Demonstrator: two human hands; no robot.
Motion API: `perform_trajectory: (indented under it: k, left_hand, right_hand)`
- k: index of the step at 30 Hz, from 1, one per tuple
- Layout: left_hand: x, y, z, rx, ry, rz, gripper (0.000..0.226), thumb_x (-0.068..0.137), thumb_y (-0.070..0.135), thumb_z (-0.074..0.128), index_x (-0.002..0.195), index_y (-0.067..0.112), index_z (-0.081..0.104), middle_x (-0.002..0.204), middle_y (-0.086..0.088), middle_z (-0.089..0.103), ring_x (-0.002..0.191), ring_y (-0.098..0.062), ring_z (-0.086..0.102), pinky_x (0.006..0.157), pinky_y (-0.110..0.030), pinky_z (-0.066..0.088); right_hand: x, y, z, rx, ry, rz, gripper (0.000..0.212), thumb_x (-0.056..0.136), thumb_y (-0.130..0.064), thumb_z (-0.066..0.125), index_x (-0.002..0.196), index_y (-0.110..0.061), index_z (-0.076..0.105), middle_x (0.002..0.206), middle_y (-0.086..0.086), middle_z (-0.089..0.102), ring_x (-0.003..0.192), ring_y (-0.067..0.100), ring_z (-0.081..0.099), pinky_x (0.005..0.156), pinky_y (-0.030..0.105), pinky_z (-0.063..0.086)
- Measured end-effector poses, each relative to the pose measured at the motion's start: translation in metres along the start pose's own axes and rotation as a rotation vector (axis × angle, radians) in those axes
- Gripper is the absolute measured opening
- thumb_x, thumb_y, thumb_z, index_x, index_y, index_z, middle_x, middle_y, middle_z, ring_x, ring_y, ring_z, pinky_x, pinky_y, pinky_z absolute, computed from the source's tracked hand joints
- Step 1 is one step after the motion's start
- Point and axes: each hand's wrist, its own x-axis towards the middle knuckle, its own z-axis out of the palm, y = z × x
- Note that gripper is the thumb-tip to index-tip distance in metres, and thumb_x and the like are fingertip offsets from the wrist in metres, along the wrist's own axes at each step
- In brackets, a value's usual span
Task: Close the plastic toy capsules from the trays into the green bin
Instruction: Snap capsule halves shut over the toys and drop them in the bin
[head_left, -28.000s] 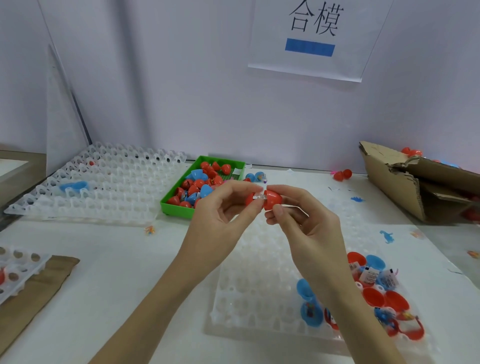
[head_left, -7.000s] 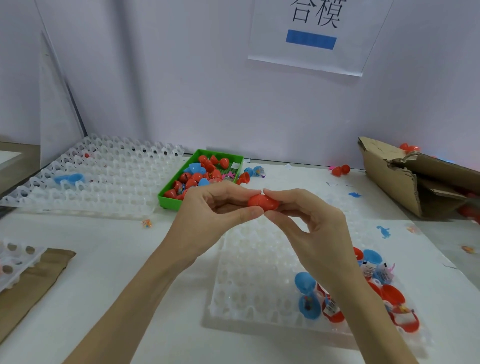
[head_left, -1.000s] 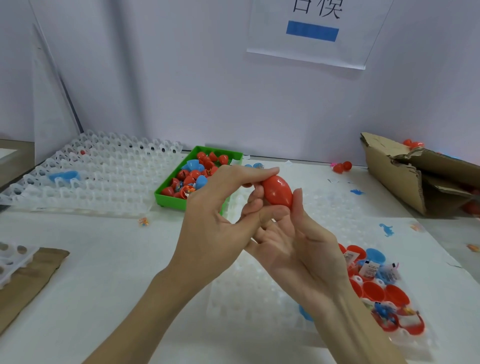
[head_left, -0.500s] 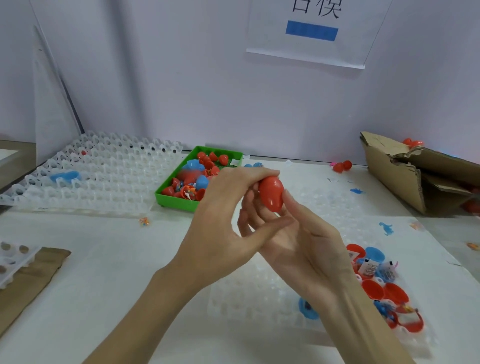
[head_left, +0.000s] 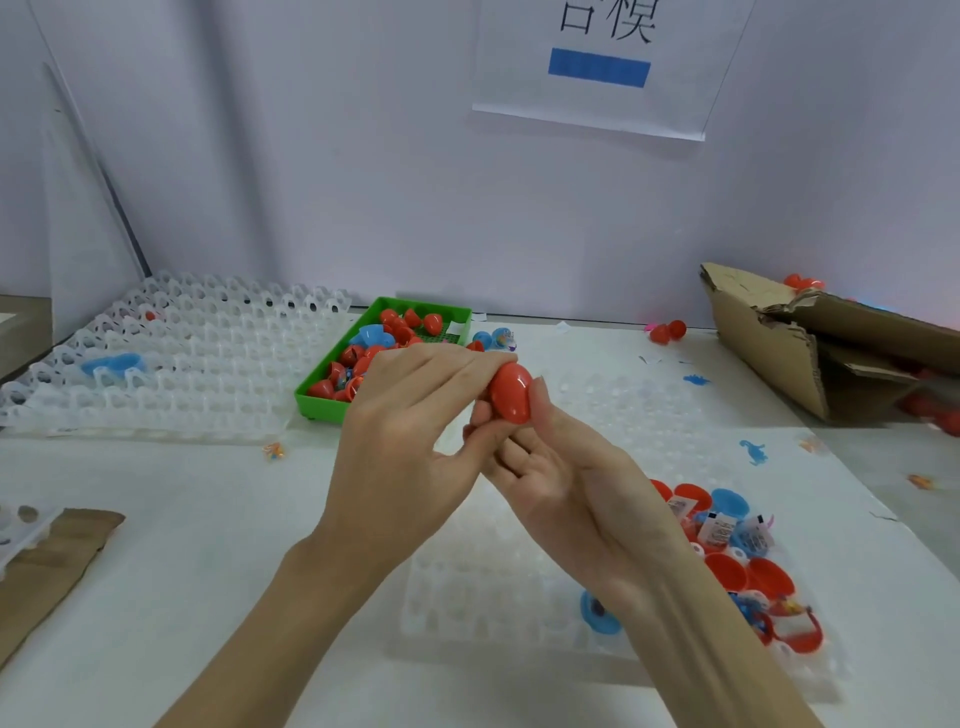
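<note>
Red capsule (head_left: 511, 393) now lower, both hands' (head_left: 415, 431) grips pinched round it.

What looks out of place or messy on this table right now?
Several bits lie loose on the white table instead of in trays: two red capsule pieces near the back wall, small blue toy figures and an orange one. The brown cardboard box at the right is torn and crumpled, with red capsules around it.
</note>
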Motion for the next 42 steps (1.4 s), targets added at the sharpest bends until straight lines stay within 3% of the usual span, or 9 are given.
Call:
perform_trajectory:
  k: [6, 9, 13, 16, 23, 28, 31, 36, 42]
  left_hand:
    - [-0.002, -0.016, -0.004, -0.008, -0.22, -0.106, 0.074, 0.096, 0.062, 0.058, 0.156, 0.021, 0.045, 0.141, 0.013, 0.056, 0.135, -0.006, 0.045, 0.116, -0.027, 0.024]
    - [-0.004, -0.03, -0.008, -0.051, -0.132, -0.267, 0.058, 0.102, 0.054, 0.045, 0.152, 0.023, 0.048, 0.139, 0.01, 0.055, 0.134, -0.013, 0.046, 0.115, -0.029, 0.026]
    - [-0.008, -0.04, -0.003, -0.01, -0.092, -0.325, 0.045, 0.105, 0.044, 0.042, 0.129, 0.014, 0.065, 0.123, 0.003, 0.064, 0.12, -0.02, 0.053, 0.108, -0.016, 0.027]
    - [-0.01, -0.041, 0.001, 0.029, -0.13, -0.277, 0.038, 0.103, 0.041, 0.045, 0.116, 0.015, 0.069, 0.111, 0.005, 0.067, 0.108, -0.016, 0.055, 0.098, -0.022, 0.032]
    - [-0.012, -0.04, 0.005, 0.024, -0.226, -0.218, 0.039, 0.102, 0.044, 0.043, 0.104, 0.017, 0.071, 0.102, 0.009, 0.067, 0.1, -0.011, 0.056, 0.091, -0.025, 0.035]
    - [-0.013, -0.04, 0.004, 0.029, -0.246, -0.198, 0.04, 0.101, 0.044, 0.044, 0.098, 0.017, 0.073, 0.1, 0.01, 0.067, 0.101, -0.009, 0.056, 0.092, -0.024, 0.035]
    - [-0.012, -0.042, 0.003, 0.026, -0.252, -0.212, 0.044, 0.101, 0.045, 0.043, 0.096, 0.015, 0.075, 0.1, 0.008, 0.068, 0.102, -0.011, 0.058, 0.093, -0.025, 0.035]
    - [-0.011, -0.038, 0.002, 0.022, -0.298, -0.198, 0.042, 0.1, 0.041, 0.047, 0.092, 0.012, 0.076, 0.096, 0.005, 0.069, 0.096, -0.016, 0.059, 0.09, -0.03, 0.039]
    - [-0.011, -0.035, 0.002, 0.0, -0.324, -0.163, 0.021, 0.102, 0.02, 0.066, 0.087, 0.011, 0.076, 0.091, 0.004, 0.069, 0.089, -0.019, 0.059, 0.085, -0.03, 0.038]
  right_hand:
    - [-0.001, -0.014, 0.004, -0.266, 0.2, -0.142, 0.042, 0.09, -0.037, 0.071, 0.12, -0.007, 0.071, 0.121, 0.02, 0.073, 0.115, 0.031, 0.07, 0.094, 0.033, 0.059]
    - [0.001, -0.032, 0.006, -0.326, 0.34, -0.086, 0.044, 0.085, -0.032, 0.073, 0.119, -0.003, 0.069, 0.107, 0.017, 0.077, 0.092, 0.023, 0.075, 0.077, 0.026, 0.06]
    - [0.016, -0.116, -0.004, 0.365, 0.266, -0.219, 0.036, 0.099, -0.002, 0.053, 0.132, 0.01, 0.059, 0.117, 0.026, 0.068, 0.083, 0.032, 0.073, 0.066, 0.032, 0.06]
    - [0.024, -0.175, -0.018, 0.597, 0.26, -0.414, 0.043, 0.112, -0.017, 0.029, 0.146, 0.007, 0.04, 0.122, 0.033, 0.065, 0.1, 0.037, 0.072, 0.074, 0.035, 0.061]
    - [-0.004, -0.14, -0.064, -0.117, 0.44, -0.127, 0.029, 0.096, -0.015, 0.059, 0.113, 0.0, 0.077, 0.109, 0.011, 0.075, 0.088, 0.021, 0.075, 0.073, 0.027, 0.061]
    - [-0.018, -0.125, -0.059, -0.392, 0.492, -0.106, 0.028, 0.106, -0.017, 0.051, 0.114, -0.002, 0.074, 0.091, 0.01, 0.074, 0.078, 0.018, 0.072, 0.069, 0.025, 0.06]
    - [-0.026, -0.121, -0.052, -0.835, 0.494, -0.107, 0.027, 0.108, -0.017, 0.049, 0.109, -0.008, 0.075, 0.09, 0.007, 0.076, 0.077, 0.017, 0.072, 0.069, 0.022, 0.058]
    - [-0.03, -0.103, -0.045, -1.725, 0.197, 0.072, 0.019, 0.099, -0.016, 0.066, 0.097, -0.032, 0.077, 0.085, -0.017, 0.075, 0.082, -0.001, 0.07, 0.07, 0.013, 0.055]
    - [-0.026, -0.079, -0.047, -1.891, -0.024, 0.161, 0.006, 0.089, -0.034, 0.078, 0.091, -0.039, 0.08, 0.084, -0.038, 0.065, 0.093, -0.014, 0.056, 0.07, 0.0, 0.042]
